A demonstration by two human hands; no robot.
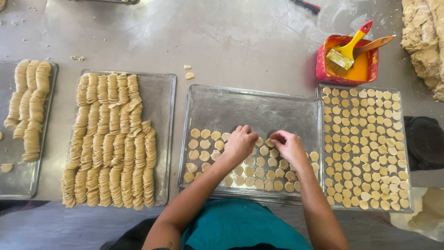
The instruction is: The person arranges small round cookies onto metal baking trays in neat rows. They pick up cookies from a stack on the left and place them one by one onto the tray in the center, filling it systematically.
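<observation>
Matt pale dough discs (259, 172) on dull, flour-smeared metal tray (252, 104); glossy red plastic tub (323, 69) w/ wood-handled brush (377, 44).

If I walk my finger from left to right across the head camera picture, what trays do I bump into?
Tray with a few dough rows → tray of stacked dough rounds → half-filled tray, with left hand then right hand → full tray of rounds.
</observation>
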